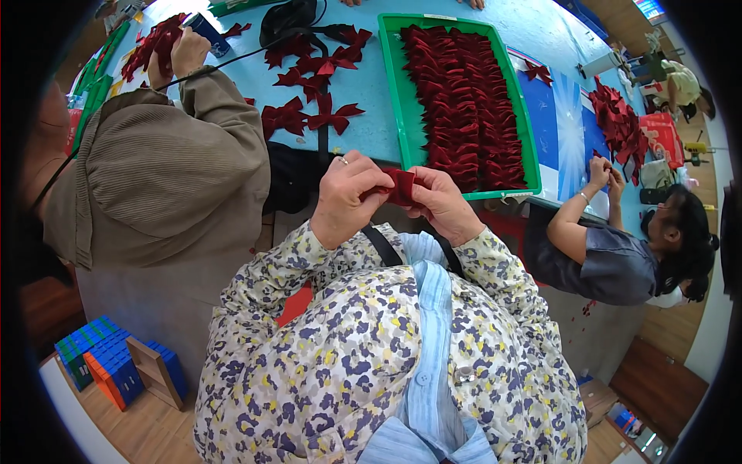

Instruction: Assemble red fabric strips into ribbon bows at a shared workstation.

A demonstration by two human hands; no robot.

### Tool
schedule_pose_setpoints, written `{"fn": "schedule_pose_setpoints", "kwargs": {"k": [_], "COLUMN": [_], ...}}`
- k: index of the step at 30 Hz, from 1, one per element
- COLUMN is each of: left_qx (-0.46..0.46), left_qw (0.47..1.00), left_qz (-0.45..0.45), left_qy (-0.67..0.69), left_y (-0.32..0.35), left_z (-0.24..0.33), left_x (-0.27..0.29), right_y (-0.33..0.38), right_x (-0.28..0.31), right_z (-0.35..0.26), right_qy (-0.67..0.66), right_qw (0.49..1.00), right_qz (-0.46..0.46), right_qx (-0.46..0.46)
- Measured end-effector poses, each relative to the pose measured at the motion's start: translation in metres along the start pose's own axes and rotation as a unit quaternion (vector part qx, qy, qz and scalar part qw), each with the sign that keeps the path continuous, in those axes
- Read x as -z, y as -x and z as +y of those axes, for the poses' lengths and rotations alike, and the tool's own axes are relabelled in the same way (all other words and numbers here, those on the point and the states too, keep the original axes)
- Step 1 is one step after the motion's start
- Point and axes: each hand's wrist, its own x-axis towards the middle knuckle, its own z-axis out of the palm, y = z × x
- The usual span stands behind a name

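Just in front of a white jacket with purple and yellow spots (pixel 309 371), seen from the head, two bare hands are holding a small, flat, dark red velvet ribbon piece (pixel 401 188). The left hand (pixel 348 197), wearing a ring, is pinching one end with its thumb and fingers. The right hand (pixel 444 203) is pinching the other end. The ribbon piece is showing in the little gap between them. Its long side is running left to right, from hand to hand, and a straight short edge is facing the right hand. Fingers are hiding the ends, so I cannot tell how they are folded.

The hands are hanging near the front edge of a shiny light blue table (pixel 375 135). Past the right hand, a long green plastic tray (pixel 393 93) is pointing away, its far end leaning a bit left. Rows of dark red velvet bows (pixel 464 100) are filling it. Left of the tray, a bare strip of table is leaving some room, and then loose dark red bows (pixel 334 116) are lying about. A person in a brown ribbed top (pixel 170 162) is taking up the space on the left. On the right, a person in a dark grey shirt (pixel 618 267) is sitting farther off.
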Motion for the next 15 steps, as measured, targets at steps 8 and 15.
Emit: {"fn": "schedule_pose_setpoints", "kwargs": {"k": [8,15], "left_qx": [0.084,-0.008], "left_qw": [0.991,0.999], "left_qz": [0.039,0.041], "left_qy": [0.098,-0.036], "left_y": [0.001,0.003], "left_z": [0.001,-0.004], "left_x": [-0.007,-0.011], "right_y": [0.000,-0.001], "right_x": [0.001,0.003], "right_z": [0.002,0.009], "right_qy": [-0.055,-0.069], "right_qw": [0.998,0.998], "right_qz": [-0.031,-0.012], "right_qx": [0.003,-0.002]}}
